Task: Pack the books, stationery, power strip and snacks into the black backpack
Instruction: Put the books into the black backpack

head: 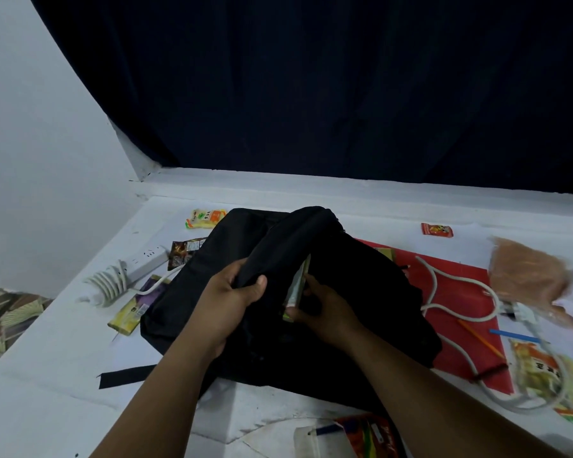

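The black backpack (371, 312) lies on the white surface in the middle. My left hand (232, 299) grips a raised fold of the backpack's fabric at its opening. My right hand (325, 312) holds a thin book (296, 285) edge-on, partly inside the opening. A white power strip (146, 259) with a coiled cable lies at the left. Snack packets lie around: a yellow one (205, 218) at the back, a dark one (184, 251), a red one (436, 229). A red book (460, 292) lies under the backpack's right side, with an orange pencil (480, 337) and a blue pen (513, 335).
A white cord (457, 285) loops over the red book. A tan bag (526, 276) sits at the right, snack packets (543, 371) near the right front. A black strap (126, 376) trails left. A dark curtain (311, 77) hangs behind; the surface's left edge drops to a patterned floor (4, 319).
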